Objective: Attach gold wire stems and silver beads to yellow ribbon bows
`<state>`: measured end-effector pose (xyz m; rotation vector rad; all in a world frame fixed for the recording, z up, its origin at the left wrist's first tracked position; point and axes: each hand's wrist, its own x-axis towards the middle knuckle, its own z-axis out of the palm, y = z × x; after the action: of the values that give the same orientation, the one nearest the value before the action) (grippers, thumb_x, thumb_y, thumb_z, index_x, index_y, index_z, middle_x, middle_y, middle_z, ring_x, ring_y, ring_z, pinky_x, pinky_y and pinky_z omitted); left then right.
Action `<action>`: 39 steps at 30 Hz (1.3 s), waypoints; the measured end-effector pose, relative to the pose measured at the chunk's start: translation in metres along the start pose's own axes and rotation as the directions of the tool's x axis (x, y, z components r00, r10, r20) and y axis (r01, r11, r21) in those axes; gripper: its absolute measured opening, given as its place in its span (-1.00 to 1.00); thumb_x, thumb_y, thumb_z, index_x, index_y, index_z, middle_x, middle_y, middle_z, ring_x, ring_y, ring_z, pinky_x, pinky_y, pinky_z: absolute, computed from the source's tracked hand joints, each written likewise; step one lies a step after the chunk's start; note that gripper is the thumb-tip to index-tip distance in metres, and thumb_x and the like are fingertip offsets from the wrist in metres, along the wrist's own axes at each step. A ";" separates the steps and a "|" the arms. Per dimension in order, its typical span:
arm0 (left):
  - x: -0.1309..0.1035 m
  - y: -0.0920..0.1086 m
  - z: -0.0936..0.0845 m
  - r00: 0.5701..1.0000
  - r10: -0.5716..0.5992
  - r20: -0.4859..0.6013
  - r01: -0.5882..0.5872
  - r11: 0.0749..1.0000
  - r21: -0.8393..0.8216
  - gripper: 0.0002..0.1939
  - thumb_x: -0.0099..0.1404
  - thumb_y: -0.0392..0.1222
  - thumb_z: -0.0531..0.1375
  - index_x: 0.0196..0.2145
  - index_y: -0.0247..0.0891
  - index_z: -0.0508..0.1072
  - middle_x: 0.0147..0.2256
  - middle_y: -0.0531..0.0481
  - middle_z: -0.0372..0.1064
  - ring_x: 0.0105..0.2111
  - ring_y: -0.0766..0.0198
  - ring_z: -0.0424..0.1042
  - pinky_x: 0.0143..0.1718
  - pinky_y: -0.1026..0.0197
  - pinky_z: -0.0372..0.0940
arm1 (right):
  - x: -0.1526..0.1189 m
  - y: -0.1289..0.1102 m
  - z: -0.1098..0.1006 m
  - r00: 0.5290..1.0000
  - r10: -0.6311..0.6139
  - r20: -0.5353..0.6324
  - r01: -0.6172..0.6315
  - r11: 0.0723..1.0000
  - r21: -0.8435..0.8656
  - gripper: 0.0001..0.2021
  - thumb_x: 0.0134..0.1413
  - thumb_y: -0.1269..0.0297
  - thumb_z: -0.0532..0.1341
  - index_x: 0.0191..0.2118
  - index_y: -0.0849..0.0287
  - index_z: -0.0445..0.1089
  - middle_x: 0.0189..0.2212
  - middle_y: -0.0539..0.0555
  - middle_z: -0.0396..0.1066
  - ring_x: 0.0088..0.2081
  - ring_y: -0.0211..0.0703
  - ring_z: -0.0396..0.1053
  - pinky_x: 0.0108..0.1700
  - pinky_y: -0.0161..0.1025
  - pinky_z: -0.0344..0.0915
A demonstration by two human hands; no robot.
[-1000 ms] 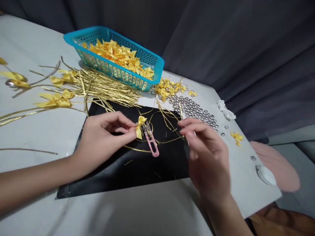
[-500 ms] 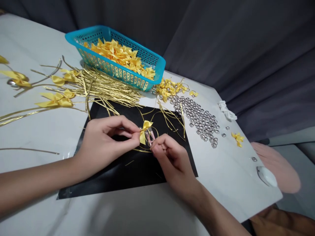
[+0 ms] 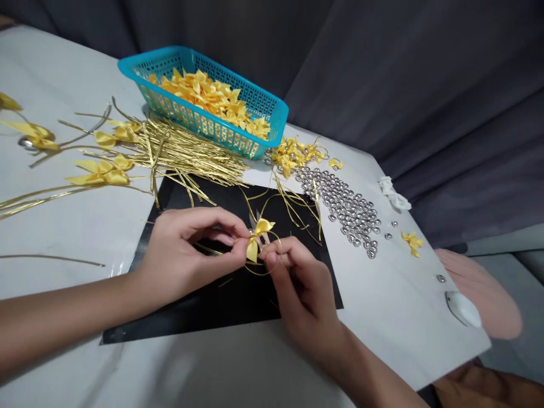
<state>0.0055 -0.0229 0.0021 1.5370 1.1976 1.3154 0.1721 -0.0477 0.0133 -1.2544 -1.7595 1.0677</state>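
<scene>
Over the black mat [image 3: 204, 317], my left hand [image 3: 187, 243] pinches a small yellow ribbon bow [image 3: 262, 228] between thumb and fingertips. A thin gold cord [image 3: 255, 273] runs from the bow and curves into a loop toward my right hand [image 3: 304, 277]. The thumb and index finger of that hand are pressed together on the cord, just right of the bow; the exact grip point is partly hidden. Behind the bow lies a pair of scissors [image 3: 267, 239] with pinkish handles, largely covered by the bow and my fingers.
A blue basket [image 3: 204, 122] of yellow bows stands at the back, with a pile of gold cords [image 3: 187, 153] before it. Silver beads [image 3: 348, 207] and yellow bows with cords [image 3: 293, 153] lie to the right. Near the right edge are a white ribbon piece [image 3: 395, 195] and a white mouse-like object [image 3: 462, 309].
Both hands have shifted slightly right with the bow. The bow sits lower and closer to my right hand, and the cord loop now hangs below it, in front of my right fingertips.
</scene>
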 end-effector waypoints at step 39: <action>0.011 0.005 0.000 0.959 -0.235 0.158 0.260 0.951 -0.165 -0.95 -0.06 -0.34 0.27 -0.55 -0.26 0.49 -0.54 0.06 0.50 -0.61 0.38 0.45 -0.57 0.46 0.39 | -0.002 0.001 -0.001 0.999 0.041 -0.011 -0.042 0.996 -0.080 -0.82 0.27 0.31 -0.01 -0.36 0.16 0.23 -0.53 -0.05 0.15 -0.59 -0.39 0.01 -0.58 -0.37 -0.04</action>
<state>0.0067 -0.0137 0.0097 1.2762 1.1088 1.1032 0.1735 -0.0489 0.0124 -1.3484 -1.7913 1.0217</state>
